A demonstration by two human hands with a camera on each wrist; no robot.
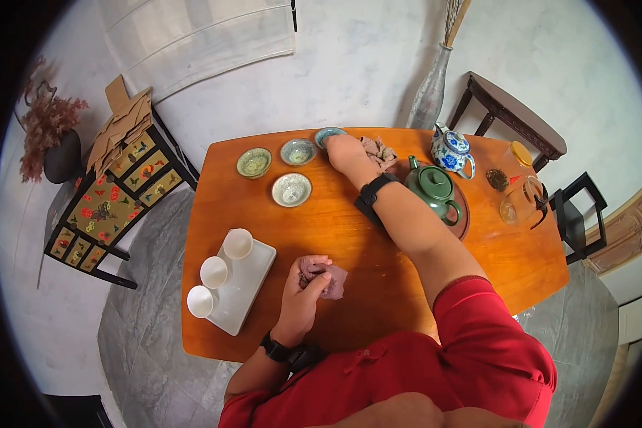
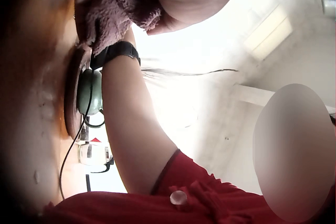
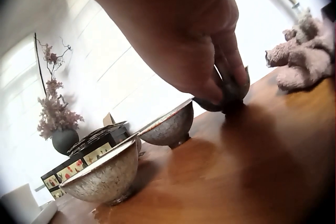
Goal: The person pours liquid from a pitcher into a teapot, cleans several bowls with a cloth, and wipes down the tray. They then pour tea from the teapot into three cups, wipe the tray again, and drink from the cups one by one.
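Observation:
At the table's back edge my right hand (image 1: 351,155) pinches a small blue bowl (image 1: 324,135), thumb and fingers over its rim. The right wrist view shows this bowl (image 3: 237,88) low over the wood, partly covered by the fingers. Three more patterned bowls stand to its left: a greenish one (image 1: 255,163), a grey-blue one (image 1: 298,152) and a pale speckled one (image 1: 292,190). My left hand (image 1: 299,301) holds a crumpled mauve cloth (image 1: 334,287) above the near part of the table, its thumb pressed on top. The left wrist view shows the same cloth (image 2: 118,11) bunched in the fingers.
A white tray (image 1: 246,303) with three white cups stands front left. Right of my right hand lie a crumpled brownish cloth (image 1: 379,153), a green teapot (image 1: 434,184) on a round brown tray, a blue-and-white teapot (image 1: 451,148) and a glass pitcher (image 1: 526,194).

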